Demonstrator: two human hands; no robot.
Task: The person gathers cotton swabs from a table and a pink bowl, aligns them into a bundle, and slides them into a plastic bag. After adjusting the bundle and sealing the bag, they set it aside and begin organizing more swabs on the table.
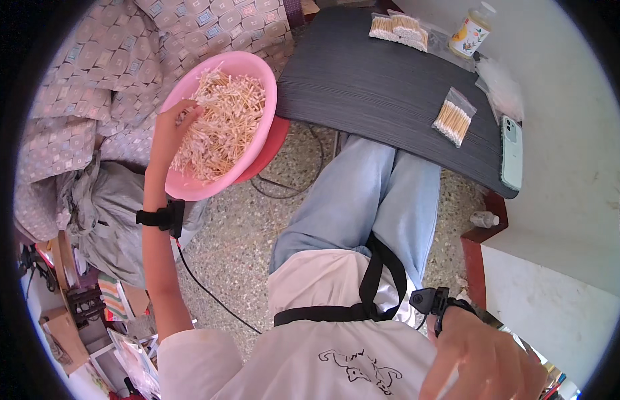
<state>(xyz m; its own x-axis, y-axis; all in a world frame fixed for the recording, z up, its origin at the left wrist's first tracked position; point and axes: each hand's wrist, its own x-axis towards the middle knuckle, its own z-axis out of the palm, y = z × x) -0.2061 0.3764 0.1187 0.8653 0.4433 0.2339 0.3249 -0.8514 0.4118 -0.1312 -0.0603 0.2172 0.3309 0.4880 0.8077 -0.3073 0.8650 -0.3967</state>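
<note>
My left hand (pixel 176 127) is over the left side of a pink plastic basin (pixel 271 100). The basin holds a big loose heap of cotton swabs (pixel 223 127) with wooden sticks and white tips. My left thumb and fingers are bent together at the swabs, and their tips look closed on a few. At the lower right my right hand (pixel 490 357) is raised near my body, away from the table. Its back shows, its fingers are partly cut off by the frame's edge, and I see nothing in it.
On the dark table (pixel 363 80) lie a bag of swabs (pixel 455 119), more swab packs (pixel 400 30), a phone (pixel 511 153) and a bottle (pixel 471 30). A red stool (pixel 267 157) supports the basin. Patterned cloth (pixel 117 67) hangs at left; a cable (pixel 210 293) trails from my left wrist.
</note>
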